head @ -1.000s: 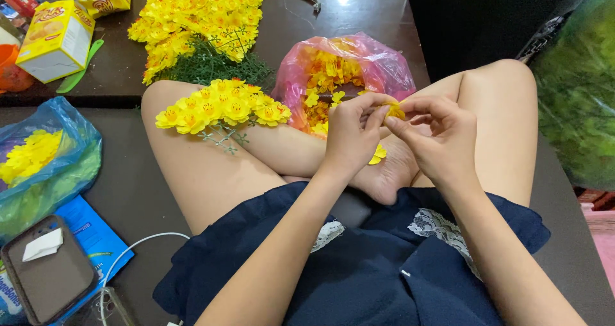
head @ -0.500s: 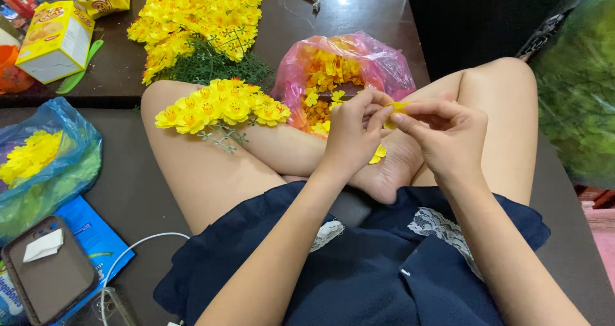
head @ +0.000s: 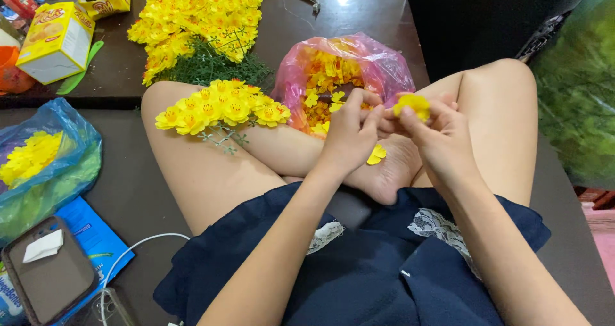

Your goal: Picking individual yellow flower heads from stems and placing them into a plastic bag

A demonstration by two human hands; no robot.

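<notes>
Since a second ago the small yellow fabric flower (head: 412,103) has turned face-up at the right hand (head: 442,137), pinched shut in its fingers, the left hand (head: 349,133) apparently pinching at nine o'clock; press squarely.

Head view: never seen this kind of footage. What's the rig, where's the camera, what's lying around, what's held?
There is no machine: a person sits cross-legged wearing a camera on the head, looking down at their own hands. The right hand pinches a small yellow artificial flower; the left hand meets it, fingers touching. Behind them is a pink plastic bag of loose orange and yellow petals. A flower sprig rests on the left leg, and a bigger flower pile lies on the dark floor. Far left are a blue bag and a yellow carton.
</notes>
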